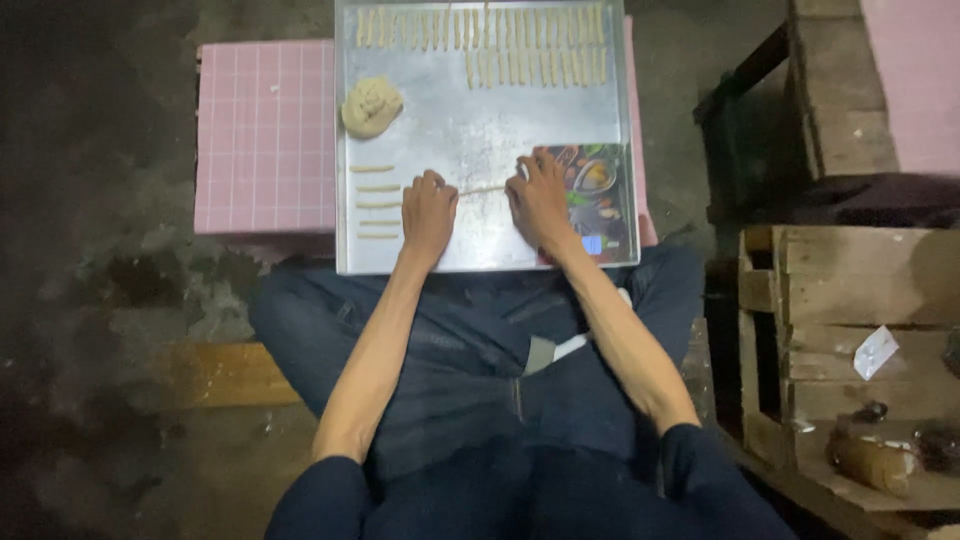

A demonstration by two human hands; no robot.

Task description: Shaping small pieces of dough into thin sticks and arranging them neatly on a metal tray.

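A large metal tray [480, 130] lies in front of me on a pink tiled stand [265, 135]. My left hand [427, 213] and my right hand [540, 198] rest palm-down on the tray, with a thin rope of dough [483, 189] stretched between their fingers. A lump of beige dough [371, 106] sits at the tray's left side. Several short dough sticks [377, 203] lie in a column left of my left hand. Two rows of dough sticks [500, 45] line the tray's far edge.
A colourful printed card [598, 195] lies on the tray's right near corner under my right wrist. Wooden crates [850, 340] stand to the right, holding small objects. A wooden plank [225, 375] lies on the dark floor at left. My legs in dark trousers fill the foreground.
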